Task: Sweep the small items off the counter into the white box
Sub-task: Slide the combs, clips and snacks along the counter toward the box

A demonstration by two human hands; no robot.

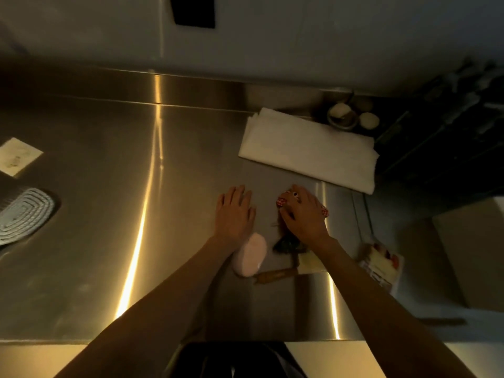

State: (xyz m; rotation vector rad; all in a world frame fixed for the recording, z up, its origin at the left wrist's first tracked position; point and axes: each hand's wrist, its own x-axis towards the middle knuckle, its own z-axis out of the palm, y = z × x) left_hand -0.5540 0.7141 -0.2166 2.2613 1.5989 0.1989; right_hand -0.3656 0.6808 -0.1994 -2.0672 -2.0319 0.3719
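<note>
While both hands lie flat on the worktop point(109, 186), we herd the clutter rightward. Left hand point(234, 211) fingers released beside the pink disc point(251, 253); right hand point(302, 214) loosely covers red-checked bits point(281, 201), gripping nothing. White box point(381, 266) waits just off the right edge.

Dim, warm light; bright glare streaks on the steel counter point(109, 186); corners dark, edges bent, whole picture slightly soft.
</note>
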